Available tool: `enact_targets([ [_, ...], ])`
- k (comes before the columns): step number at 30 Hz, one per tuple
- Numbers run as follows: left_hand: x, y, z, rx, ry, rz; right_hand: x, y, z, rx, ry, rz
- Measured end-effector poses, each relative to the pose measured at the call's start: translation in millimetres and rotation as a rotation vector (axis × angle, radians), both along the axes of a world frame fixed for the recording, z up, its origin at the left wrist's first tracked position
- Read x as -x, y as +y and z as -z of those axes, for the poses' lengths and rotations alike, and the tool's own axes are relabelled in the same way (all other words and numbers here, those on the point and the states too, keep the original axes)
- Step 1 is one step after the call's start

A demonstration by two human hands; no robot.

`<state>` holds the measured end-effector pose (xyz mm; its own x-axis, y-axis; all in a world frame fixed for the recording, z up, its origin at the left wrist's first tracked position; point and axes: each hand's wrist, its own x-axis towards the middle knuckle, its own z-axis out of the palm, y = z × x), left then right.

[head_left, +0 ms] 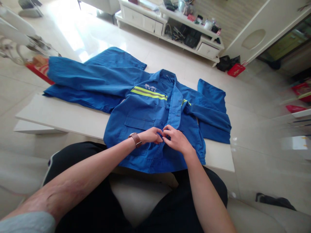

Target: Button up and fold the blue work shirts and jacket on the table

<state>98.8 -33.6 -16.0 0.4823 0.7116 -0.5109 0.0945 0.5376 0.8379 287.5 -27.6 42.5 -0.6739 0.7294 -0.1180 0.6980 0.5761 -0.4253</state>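
— Where's the jacket [139, 110]?
— On the bench [217, 155], hem past its near edge; left hand [152, 135] and right hand [177, 139] curl fingers over the placket [175, 111]; can't tell if they're pinching; I'd keep it flat

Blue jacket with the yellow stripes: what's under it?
The blue jacket lies on a white tabletop, which shows past its left and right sides. More blue cloth shows beneath both sleeves. The jacket's body covers the tabletop's middle; anything else there can't be seen.

Left hand [150, 135], right hand [178, 139] close together — fingers [167, 128] bent.
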Motion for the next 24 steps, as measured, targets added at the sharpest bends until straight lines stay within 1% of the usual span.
enact_targets([
  [5, -1.9, 0.2, -9.3, 0.021, 0.067, -0.066, 1.1, -0.1, 1.2, -0.005, -0.014, 0.003],
  [9, -2.5, 0.4, -13.5, 0.053, 0.079, -0.077, 2.4, 0.0, 2.2, -0.021, -0.016, -0.004],
  [14, -2.0, 0.4, -15.4, 0.033, 0.093, -0.076, 5.5, 0.8, 2.0, -0.033, -0.029, 0.018],
  [17, -0.9, 0.3, -16.5, 0.023, 0.084, -0.078, 6.4, 1.2, 2.2, -0.032, -0.029, -0.003],
  [20, 1.0, 1.2, -16.3, 0.022, 0.085, -0.078, 4.4, 1.2, 3.3, -0.012, -0.032, -0.023],
  [24, 3.3, 3.3, -15.1, -0.002, 0.08, -0.077, -1.9, 0.9, 5.8, 0.039, -0.102, 0.02],
])
